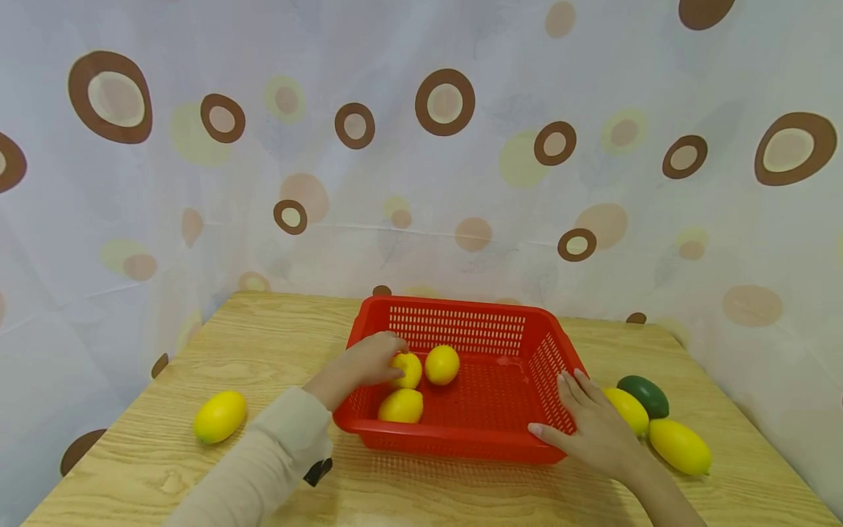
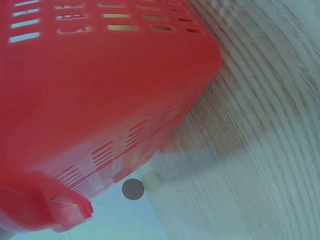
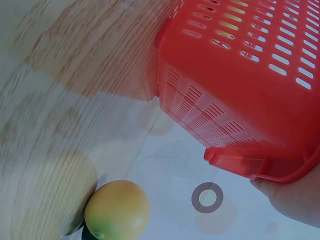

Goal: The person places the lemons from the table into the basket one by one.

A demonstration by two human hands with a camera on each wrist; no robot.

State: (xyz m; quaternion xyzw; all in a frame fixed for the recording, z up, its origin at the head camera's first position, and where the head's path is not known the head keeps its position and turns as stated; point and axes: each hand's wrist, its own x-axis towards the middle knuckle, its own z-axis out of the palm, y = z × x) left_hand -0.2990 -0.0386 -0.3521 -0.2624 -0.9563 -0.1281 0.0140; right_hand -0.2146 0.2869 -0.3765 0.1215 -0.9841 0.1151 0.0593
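Note:
A red plastic basket [image 1: 461, 437] with slotted walls stands on the wooden table. Inside it, toward the left, are three yellow lemons. My left hand [image 1: 372, 359] reaches over the basket's left rim, its thumb and fingers around one lemon [image 1: 410, 372]. Right beside that one sits another lemon [image 1: 442, 365], and a third lemon [image 1: 400, 407] lies nearer the front wall. My right hand [image 1: 596, 432] rests on the front right corner of the basket, fingers extended over the rim and thumb on the front edge. Both wrist views show mostly the basket's outer walls.
One lemon [image 1: 220, 416] lies alone on the table at the left. Right of the basket, a yellow lemon [image 1: 627, 411], a dark green fruit [image 1: 644, 397] and another lemon [image 1: 680, 446] lie close together. A patterned curtain [image 1: 421, 183] hangs behind the table [image 1: 290, 329].

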